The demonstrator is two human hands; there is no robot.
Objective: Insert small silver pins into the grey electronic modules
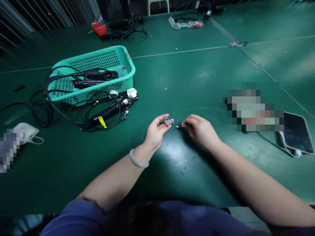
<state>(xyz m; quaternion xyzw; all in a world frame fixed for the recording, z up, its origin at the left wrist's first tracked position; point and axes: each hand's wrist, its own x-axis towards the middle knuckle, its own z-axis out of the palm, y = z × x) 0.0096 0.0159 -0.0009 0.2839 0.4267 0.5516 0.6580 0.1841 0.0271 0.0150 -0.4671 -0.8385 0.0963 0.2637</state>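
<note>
My left hand [156, 131], with a pale bangle on the wrist, pinches a small circuit board [169, 122] between thumb and fingertips just above the green table. My right hand [199, 128] is closed a few centimetres to its right, pinching a tiny dark part [178, 126] that points toward the board. The two pieces are close but apart.
A teal mesh basket [128, 64] holding black cables sits at the left, with a bundle of black cables and plugs [110, 109] in front of it. A phone [296, 132] lies at the right, a white device [26, 131] at the far left, a red tray [99, 28] at the back.
</note>
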